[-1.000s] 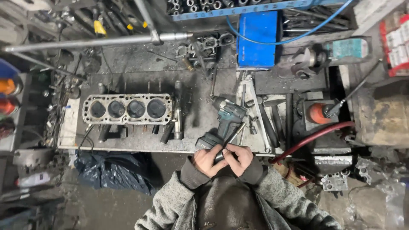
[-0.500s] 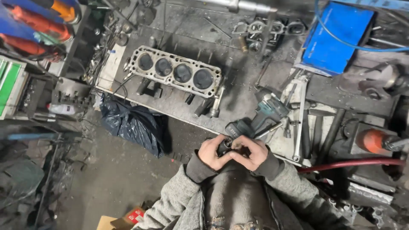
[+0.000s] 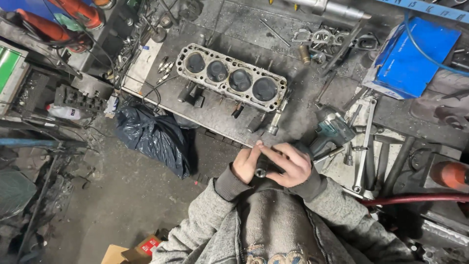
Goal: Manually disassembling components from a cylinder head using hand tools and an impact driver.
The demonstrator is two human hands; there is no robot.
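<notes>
Both my hands meet at the workbench's front edge, close to my chest. My left hand (image 3: 246,164) grips a small dark metal socket (image 3: 261,171) whose round open end faces up. My right hand (image 3: 290,164) wraps over the same piece and lies against the grip of a teal and black cordless impact wrench (image 3: 330,129) lying on the bench. A grey cylinder head (image 3: 229,76) with several round chambers lies further back on the metal bench (image 3: 215,115).
Wrenches (image 3: 364,142) and sockets lie right of the impact wrench. A blue box (image 3: 415,58) sits at the back right, and a red hose (image 3: 415,199) runs along the right. A dark plastic bag (image 3: 154,137) lies on the floor to the left. Cardboard boxes (image 3: 132,252) are near my feet.
The view has swung left and tilted, bringing more floor into view. My hands have stayed together at the bench edge, and the socket's open end now shows between them.
</notes>
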